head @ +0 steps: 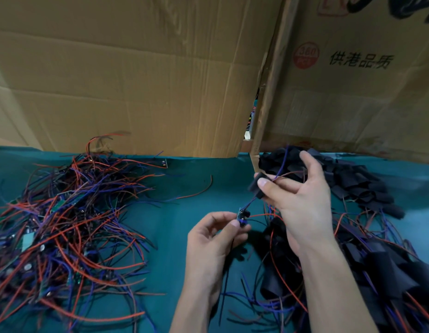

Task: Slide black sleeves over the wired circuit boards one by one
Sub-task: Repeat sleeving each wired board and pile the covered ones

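Note:
My left hand point(215, 239) pinches a small wired circuit board point(242, 216) between thumb and fingers, low in the middle of the view. Blue and red wires run from the board up to my right hand point(297, 195), which pinches a black sleeve point(256, 186) with the wires threaded through it. The sleeve sits on the wires a short way above the board, apart from it. The wire ends stick out past my right fingers.
A big tangle of bare wired boards point(64, 224) lies on the green cloth point(196, 183) at left. Loose black sleeves point(357, 183) are heaped at back right; sleeved boards point(376, 272) pile at front right. Cardboard walls point(136, 80) stand behind.

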### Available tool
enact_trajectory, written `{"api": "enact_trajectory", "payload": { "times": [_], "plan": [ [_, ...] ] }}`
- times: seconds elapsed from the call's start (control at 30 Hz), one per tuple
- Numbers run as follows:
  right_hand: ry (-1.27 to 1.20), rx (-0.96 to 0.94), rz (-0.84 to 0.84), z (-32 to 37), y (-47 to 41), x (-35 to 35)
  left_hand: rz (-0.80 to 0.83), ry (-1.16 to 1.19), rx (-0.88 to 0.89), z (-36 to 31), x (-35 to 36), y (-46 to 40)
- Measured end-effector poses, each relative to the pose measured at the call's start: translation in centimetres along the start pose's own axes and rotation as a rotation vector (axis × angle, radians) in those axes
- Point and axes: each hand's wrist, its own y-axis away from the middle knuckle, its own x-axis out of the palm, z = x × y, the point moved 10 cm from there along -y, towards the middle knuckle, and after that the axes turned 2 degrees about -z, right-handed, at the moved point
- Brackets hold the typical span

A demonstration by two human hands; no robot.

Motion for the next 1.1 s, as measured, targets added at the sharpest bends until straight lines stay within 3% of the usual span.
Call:
{"api": "enact_trajectory", "payload": {
  "times": [0.3, 0.43, 0.57, 0.8, 1.1],
  "plan": [
    [0.055, 0.097, 0.097, -2.0, 1.1, 2.7, -0.005, 0.114, 0.023, -0.5, -0.5, -0.2],
    [0.115, 0.089, 0.118, -2.0, 1.0, 2.7, -0.032, 0.029, 0.064, -0.8, -0.6, -0.1],
    [0.341, 0.032, 0.111, -1.3, 0.9, 2.4, -0.049, -0.038, 0.101, -0.8, -0.7, -0.1],
    [0.432, 0.029, 0.188, -2.0, 1.1, 3.1, -0.127, -0.04, 0.126, -0.9, -1.5, -0.3],
    [0.339, 0.191, 0.343, -3.7, 2.0, 4.3, -0.14, -0.18, 0.204, -1.4, -1.4, -0.3]
  ]
}}
